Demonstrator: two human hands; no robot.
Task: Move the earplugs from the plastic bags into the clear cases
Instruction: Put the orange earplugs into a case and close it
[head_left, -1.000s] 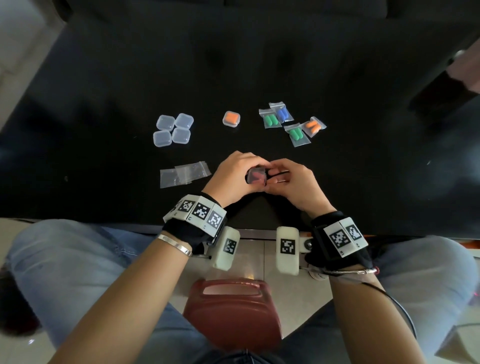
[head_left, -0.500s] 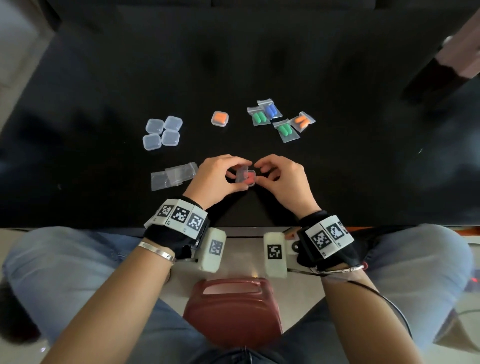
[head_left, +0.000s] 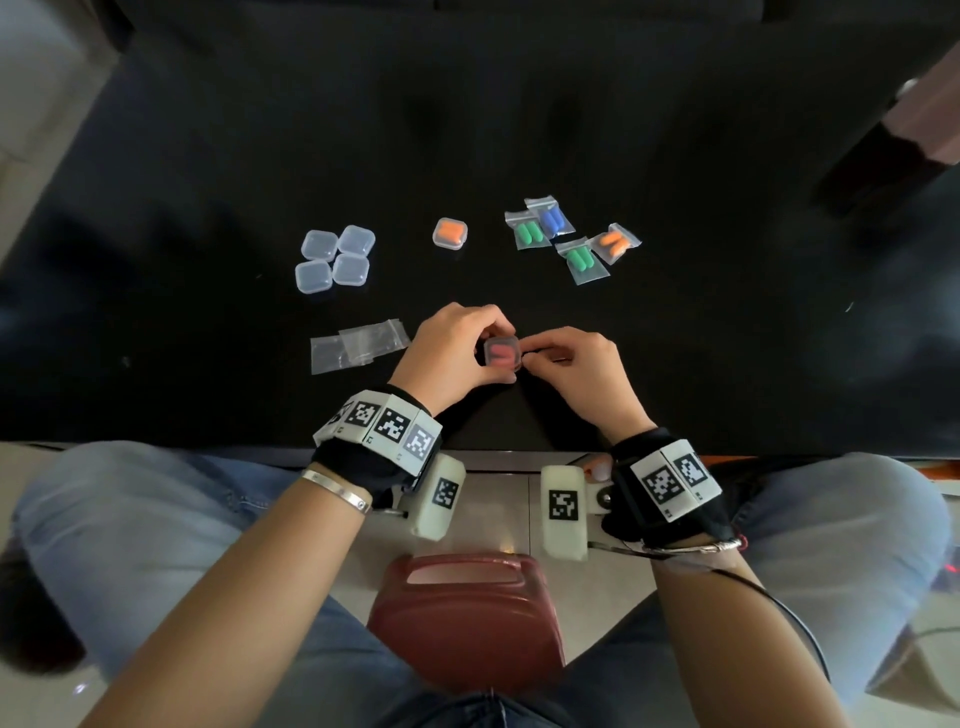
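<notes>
A small clear case with red earplugs (head_left: 503, 353) sits between my hands just above the black table (head_left: 208, 156). My left hand (head_left: 457, 351) grips it from the left, and the fingertips of my right hand (head_left: 576, 366) pinch its right edge. Farther back lie several bags: two of green earplugs (head_left: 530, 234) (head_left: 581, 258), one of blue earplugs (head_left: 551, 219), one of orange earplugs (head_left: 613, 242). A closed case with orange earplugs (head_left: 450, 233) rests left of them. Several empty clear cases (head_left: 335, 257) cluster at the left.
Two empty plastic bags (head_left: 358, 343) lie flat left of my left hand. The table's near edge runs just behind my wrists. A red-brown stool seat (head_left: 462, 618) shows between my knees. A dark object (head_left: 878, 166) juts in at the far right.
The case has turned flat side up, so the red earplugs show through it. Both hands stay on it at the same spot on the table.
</notes>
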